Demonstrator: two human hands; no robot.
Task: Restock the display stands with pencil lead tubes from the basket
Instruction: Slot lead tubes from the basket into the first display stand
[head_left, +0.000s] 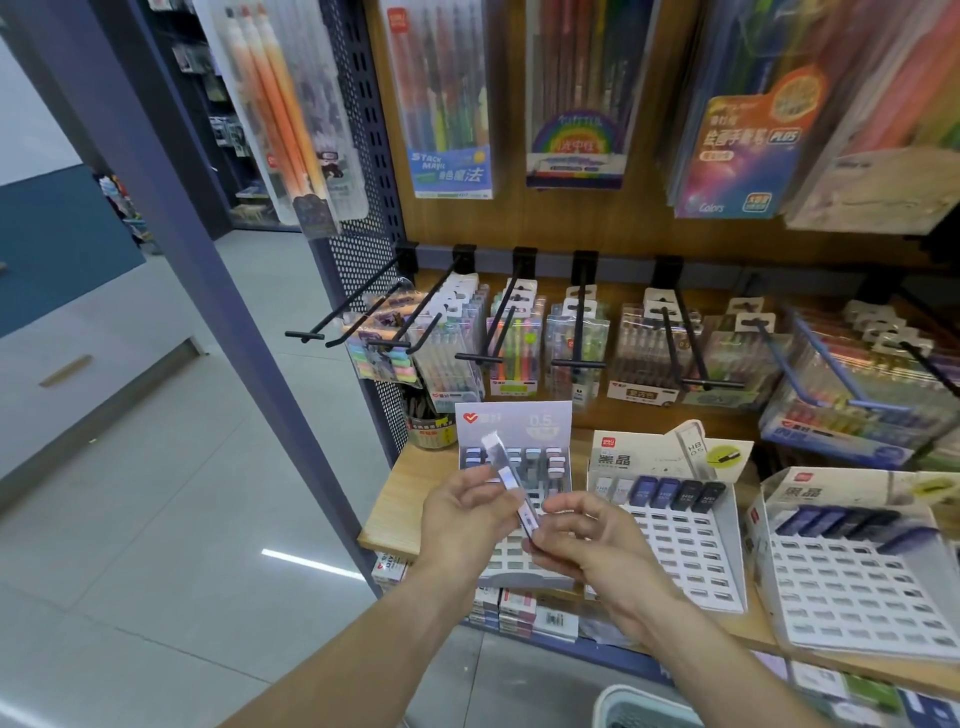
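A wooden shelf (387, 512) is seen carrying three tilted display stands along its front edge. The white stand toward the right end (852, 582) holds one row of dark tubes along its top edge, the rest of its slots being open. The middle stand (685, 551) is filled the same way, with one top row only. The leftmost stand (511, 566), near the shelf's left corner, is partly filled in its upper rows and is half hidden behind the hands. A basket (623, 701) is glimpsed at the bottom edge of the view, below the shelf's front edge; its contents cannot be made out.

Two pencil lead tubes (514, 491) are held above the leftmost stand. The left hand (462, 512) is closed around the upper part of the tubes, thumb and fingers curled on them. The right hand (587, 535) is pinched on the lower end of one tube, as if it is being drawn from the other.

The tubes are judged to be light, stiff and smooth plastic, so they are likely to slip or twist under a loose pinch. A hold on the flat sides near the cap end is thought best, leaving the bottom free to be dropped into a slot
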